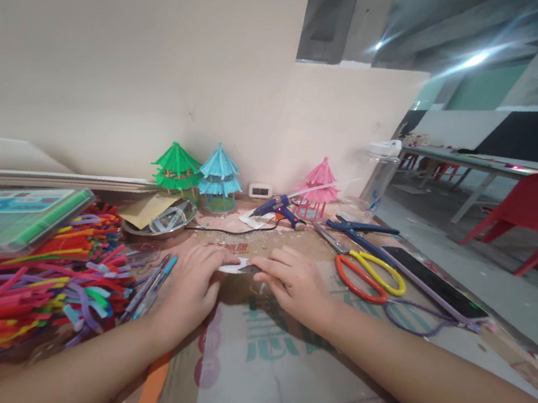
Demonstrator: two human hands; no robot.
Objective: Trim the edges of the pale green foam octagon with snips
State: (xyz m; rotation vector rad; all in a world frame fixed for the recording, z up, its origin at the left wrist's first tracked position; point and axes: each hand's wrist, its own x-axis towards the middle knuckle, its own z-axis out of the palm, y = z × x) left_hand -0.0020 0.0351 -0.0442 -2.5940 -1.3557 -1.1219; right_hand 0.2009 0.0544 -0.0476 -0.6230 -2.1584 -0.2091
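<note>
- My left hand (193,284) and right hand (294,283) are both lying flat, fingers stretched out, with the tips pressing down on a thin white paper piece (233,267) between them.
- It's flat on the printed cardboard (273,377) covering the desk, right in the middle.
- Fuzzy pipe cleaners (24,286) are heaped just left of my left hand.
- Loop-handled scissors (371,277) are off to the right, with a blue plastic glue gun (278,209) further back.

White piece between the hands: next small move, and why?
Probably hold the white piece down with the left hand and lift the right hand toward the glue gun: both hands' fingertips pin it flat on the cardboard, the gun lies just behind.
</note>
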